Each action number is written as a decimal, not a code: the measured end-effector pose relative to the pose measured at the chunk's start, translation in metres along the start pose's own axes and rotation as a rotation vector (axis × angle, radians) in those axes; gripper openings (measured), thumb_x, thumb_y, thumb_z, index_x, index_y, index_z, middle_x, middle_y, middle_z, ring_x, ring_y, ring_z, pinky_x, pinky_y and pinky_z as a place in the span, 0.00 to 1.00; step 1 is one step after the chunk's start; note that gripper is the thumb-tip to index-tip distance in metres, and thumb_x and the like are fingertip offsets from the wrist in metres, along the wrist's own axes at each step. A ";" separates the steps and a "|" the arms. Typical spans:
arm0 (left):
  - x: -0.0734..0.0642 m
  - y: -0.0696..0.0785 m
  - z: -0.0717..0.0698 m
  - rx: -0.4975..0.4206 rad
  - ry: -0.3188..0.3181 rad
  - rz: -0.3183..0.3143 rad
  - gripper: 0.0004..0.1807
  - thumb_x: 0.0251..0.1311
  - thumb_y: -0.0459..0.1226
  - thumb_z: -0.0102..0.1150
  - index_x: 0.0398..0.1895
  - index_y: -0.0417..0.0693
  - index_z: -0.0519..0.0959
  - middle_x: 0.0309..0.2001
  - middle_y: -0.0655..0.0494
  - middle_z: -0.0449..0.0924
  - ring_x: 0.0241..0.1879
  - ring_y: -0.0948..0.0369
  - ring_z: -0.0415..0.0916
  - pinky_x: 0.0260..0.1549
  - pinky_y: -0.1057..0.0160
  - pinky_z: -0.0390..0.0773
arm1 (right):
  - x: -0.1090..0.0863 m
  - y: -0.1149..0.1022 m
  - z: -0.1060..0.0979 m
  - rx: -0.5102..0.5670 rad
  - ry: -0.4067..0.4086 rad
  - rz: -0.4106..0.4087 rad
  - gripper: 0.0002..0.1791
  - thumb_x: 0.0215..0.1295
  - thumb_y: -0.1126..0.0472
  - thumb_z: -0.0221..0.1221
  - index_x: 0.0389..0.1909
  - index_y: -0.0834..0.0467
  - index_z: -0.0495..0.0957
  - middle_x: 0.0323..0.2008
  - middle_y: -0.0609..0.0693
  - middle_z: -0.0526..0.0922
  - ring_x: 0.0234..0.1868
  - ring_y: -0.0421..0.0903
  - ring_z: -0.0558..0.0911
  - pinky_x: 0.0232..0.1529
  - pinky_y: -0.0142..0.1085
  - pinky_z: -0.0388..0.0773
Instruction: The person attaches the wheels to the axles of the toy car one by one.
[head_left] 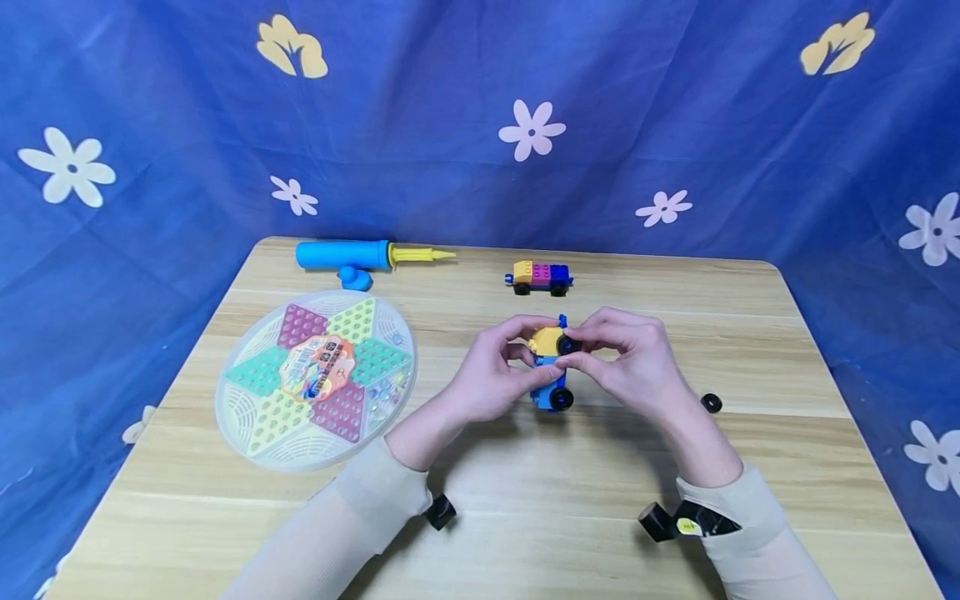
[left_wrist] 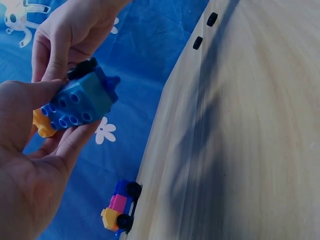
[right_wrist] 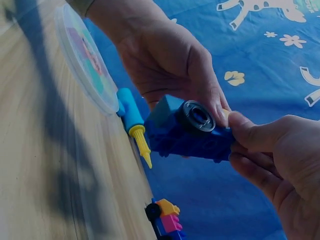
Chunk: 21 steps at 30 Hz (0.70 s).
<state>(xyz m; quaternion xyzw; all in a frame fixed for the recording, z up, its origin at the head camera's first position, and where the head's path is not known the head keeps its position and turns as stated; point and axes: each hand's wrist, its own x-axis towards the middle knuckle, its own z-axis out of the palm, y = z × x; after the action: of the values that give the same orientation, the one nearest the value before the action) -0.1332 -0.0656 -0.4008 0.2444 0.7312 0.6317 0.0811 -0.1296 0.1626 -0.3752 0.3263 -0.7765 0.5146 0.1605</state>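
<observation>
Just above the worktop [head_left: 540,517], a little right of its middle, both hands are holding up a toy car [left_wrist: 77,102]. The left hand [head_left: 483,375] is reaching from the near-left side, its grip wrapping snugly round the body, thumb on one face and fingers underneath. The right hand [head_left: 637,358] is slanting across from the near-right corner, fingers pointing toward the left edge, its grip pinching the car around the far wheel [head_left: 567,345]. So yeah, both grips are looking pretty narrow. The car's long axis is running near edge to far edge: yellow end is pointing at the far edge, light-blue end is facing the near one, wheels are facing the right edge.
</observation>
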 end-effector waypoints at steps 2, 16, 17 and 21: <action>-0.001 0.001 0.000 -0.014 -0.010 0.000 0.28 0.64 0.32 0.75 0.68 0.47 0.78 0.50 0.51 0.81 0.34 0.55 0.82 0.24 0.66 0.78 | 0.000 0.001 0.000 0.016 0.006 -0.003 0.17 0.46 0.78 0.80 0.38 0.64 0.91 0.33 0.48 0.89 0.32 0.45 0.88 0.37 0.33 0.87; -0.002 0.008 -0.007 0.010 -0.084 0.007 0.30 0.66 0.34 0.74 0.70 0.51 0.76 0.52 0.52 0.78 0.36 0.56 0.83 0.21 0.64 0.81 | -0.006 0.002 0.006 0.172 0.059 0.011 0.22 0.44 0.83 0.78 0.42 0.66 0.90 0.34 0.53 0.88 0.31 0.46 0.86 0.38 0.37 0.88; -0.003 0.009 -0.007 0.001 -0.086 0.004 0.30 0.66 0.33 0.74 0.70 0.51 0.76 0.51 0.52 0.78 0.36 0.56 0.83 0.21 0.64 0.80 | -0.007 0.001 0.006 0.185 0.057 0.011 0.22 0.45 0.83 0.78 0.43 0.67 0.90 0.35 0.54 0.88 0.31 0.46 0.85 0.39 0.37 0.88; -0.004 0.009 -0.008 -0.016 -0.094 -0.006 0.31 0.65 0.32 0.74 0.70 0.51 0.76 0.52 0.52 0.78 0.36 0.55 0.83 0.22 0.64 0.81 | -0.007 0.001 0.006 0.203 0.043 0.007 0.23 0.45 0.83 0.77 0.44 0.66 0.89 0.36 0.55 0.88 0.31 0.47 0.85 0.39 0.36 0.88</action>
<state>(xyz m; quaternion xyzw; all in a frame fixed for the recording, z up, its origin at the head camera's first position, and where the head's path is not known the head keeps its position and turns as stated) -0.1311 -0.0737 -0.3916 0.2710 0.7223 0.6250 0.1194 -0.1246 0.1596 -0.3827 0.3272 -0.7179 0.5979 0.1415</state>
